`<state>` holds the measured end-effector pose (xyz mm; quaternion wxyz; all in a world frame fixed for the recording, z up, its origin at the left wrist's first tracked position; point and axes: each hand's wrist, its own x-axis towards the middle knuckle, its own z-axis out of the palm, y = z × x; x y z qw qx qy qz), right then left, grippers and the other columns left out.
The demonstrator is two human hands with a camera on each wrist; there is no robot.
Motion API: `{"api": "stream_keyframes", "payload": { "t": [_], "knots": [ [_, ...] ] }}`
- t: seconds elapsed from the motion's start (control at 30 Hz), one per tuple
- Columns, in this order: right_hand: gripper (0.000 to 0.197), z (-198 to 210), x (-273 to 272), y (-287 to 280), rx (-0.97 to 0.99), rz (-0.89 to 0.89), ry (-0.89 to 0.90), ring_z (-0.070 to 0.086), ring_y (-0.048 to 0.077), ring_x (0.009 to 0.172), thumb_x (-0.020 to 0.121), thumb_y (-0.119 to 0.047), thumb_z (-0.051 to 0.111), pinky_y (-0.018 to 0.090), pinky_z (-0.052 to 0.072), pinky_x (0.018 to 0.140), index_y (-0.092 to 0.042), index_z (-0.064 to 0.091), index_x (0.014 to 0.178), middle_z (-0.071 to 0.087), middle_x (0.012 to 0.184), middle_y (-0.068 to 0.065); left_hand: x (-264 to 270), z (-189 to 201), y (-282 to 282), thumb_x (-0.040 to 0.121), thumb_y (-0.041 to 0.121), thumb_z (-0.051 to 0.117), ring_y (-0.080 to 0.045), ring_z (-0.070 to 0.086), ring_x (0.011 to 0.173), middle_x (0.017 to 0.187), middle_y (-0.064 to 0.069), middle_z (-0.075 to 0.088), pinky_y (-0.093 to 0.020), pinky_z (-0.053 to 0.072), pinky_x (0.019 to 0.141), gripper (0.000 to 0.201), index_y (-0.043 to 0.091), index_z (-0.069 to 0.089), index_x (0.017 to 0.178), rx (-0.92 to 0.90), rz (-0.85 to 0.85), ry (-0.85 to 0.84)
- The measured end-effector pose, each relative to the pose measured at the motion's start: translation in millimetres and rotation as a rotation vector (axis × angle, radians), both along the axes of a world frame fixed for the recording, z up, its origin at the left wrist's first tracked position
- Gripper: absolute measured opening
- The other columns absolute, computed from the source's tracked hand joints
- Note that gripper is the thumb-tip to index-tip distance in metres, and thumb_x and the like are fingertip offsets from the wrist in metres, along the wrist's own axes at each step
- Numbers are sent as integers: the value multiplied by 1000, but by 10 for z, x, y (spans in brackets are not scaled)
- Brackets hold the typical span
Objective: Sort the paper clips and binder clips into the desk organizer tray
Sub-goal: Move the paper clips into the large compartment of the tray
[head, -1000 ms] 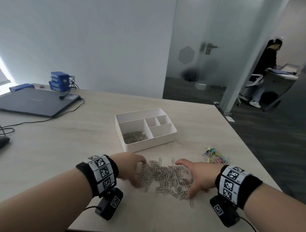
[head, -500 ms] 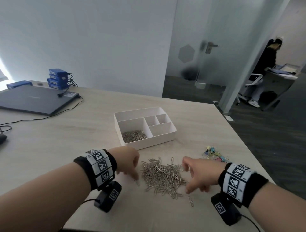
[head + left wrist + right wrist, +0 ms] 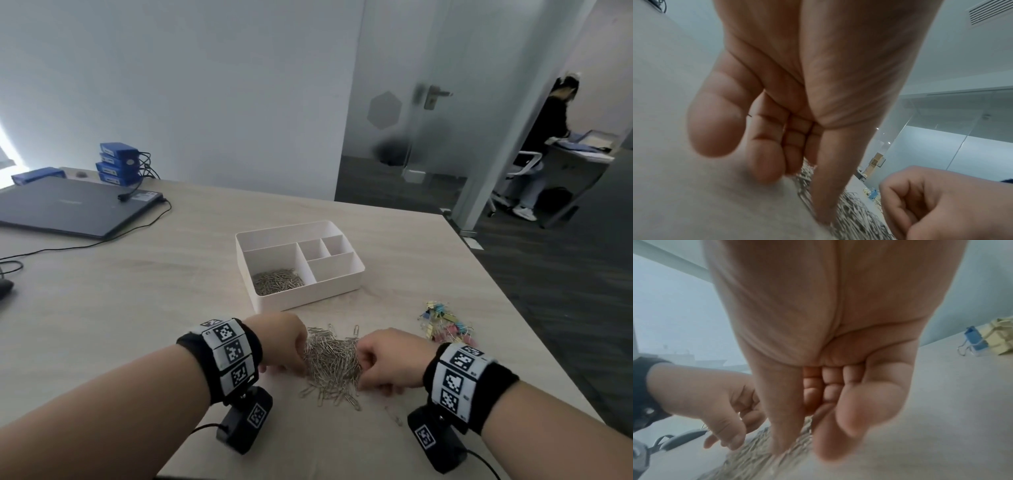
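A heap of silver paper clips [image 3: 332, 363] lies on the table just in front of the white organizer tray [image 3: 308, 301]. My left hand [image 3: 284, 342] grips the heap's left side and my right hand [image 3: 390, 359] its right side, both with fingers curled in. In the left wrist view the left hand [image 3: 797, 97] has its thumb pushed down into the clips [image 3: 855, 216]. The right hand [image 3: 818, 337] does the same, with clips [image 3: 756, 451] between thumb and fingers. More paper clips [image 3: 278, 281] fill the tray's large front-left compartment. Colourful binder clips [image 3: 445, 327] lie to the right.
A shut laptop [image 3: 68, 205] with a cable and stacked blue boxes [image 3: 118, 164] sit at the far left. The table's right edge runs close past the binder clips. A single stray clip [image 3: 397, 419] lies near my right wrist. A person [image 3: 548, 137] stands beyond the glass door.
Both hands have moved inward toward each other. The spread-out clips are now pushed into a tighter heap, and the fingers have gone from spread to curled on it.
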<state>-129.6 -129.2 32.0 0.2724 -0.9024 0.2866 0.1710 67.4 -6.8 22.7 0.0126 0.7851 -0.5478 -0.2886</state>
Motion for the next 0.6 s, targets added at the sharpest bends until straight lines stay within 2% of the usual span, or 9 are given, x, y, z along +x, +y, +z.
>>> {"api": "stream_keyframes", "payload": {
  "t": [0.07,0.1,0.17,0.2,0.27,0.33,0.43,0.53,0.6],
  "knots": [
    [32,39,-36,-60,-33,-29,-40,63,11,59,81,-42,79,23,51,49,-21,56,86,67,78,-2,42,23,28,71,50,80,-19,63,57,79,3,65,-23,46,48,40,22,55,85,-54,17,-65],
    [39,60,-57,-93,-51,-51,-51,61,11,62,76,-50,81,24,51,49,-23,57,93,65,87,-4,70,21,39,66,57,81,-18,63,66,90,5,63,-25,47,54,50,24,54,93,-71,16,-101],
    [66,88,-90,-141,-89,-78,-16,64,13,73,65,-63,82,26,55,53,-33,52,116,55,110,-6,113,-15,40,54,69,82,-17,61,92,118,8,53,-30,52,76,84,30,51,122,-60,-20,-166],
    [83,91,-100,-151,-107,-74,22,65,14,78,62,-66,82,25,57,54,-37,45,130,48,122,-5,118,-38,36,49,74,81,-19,60,103,129,8,45,-34,53,87,104,34,42,137,-39,-36,-178],
    [110,74,-94,-138,-117,-46,78,64,13,82,59,-67,84,24,58,56,-42,27,149,37,137,-4,59,-52,17,42,77,81,-22,58,112,137,8,37,-41,52,97,123,41,29,147,-4,-65,-188],
    [116,45,-60,-99,-118,-9,87,62,14,89,57,-66,85,27,61,59,-42,23,152,34,138,-4,-41,-41,-33,43,76,82,-23,57,109,131,5,40,-43,53,95,115,40,36,142,-2,-108,-207],
    [100,-2,18,-22,-125,15,63,62,18,95,60,-59,86,32,64,60,-44,34,145,38,126,-5,-179,-26,-121,52,69,82,-22,58,103,118,3,47,-40,53,91,93,35,48,131,-42,-142,-211],
    [76,-36,97,16,-101,0,12,66,23,83,68,-50,84,24,56,48,-40,48,134,42,115,-3,-245,-34,-179,58,62,82,-21,59,99,113,2,51,-38,54,88,77,37,54,125,-89,-138,-194],
    [60,-63,133,8,-98,-10,-38,68,25,77,72,-44,81,28,58,47,-35,55,125,44,110,-3,-246,-55,-203,63,57,82,-20,59,101,113,3,53,-36,53,88,68,39,55,123,-107,-119,-171]
  ]
}}
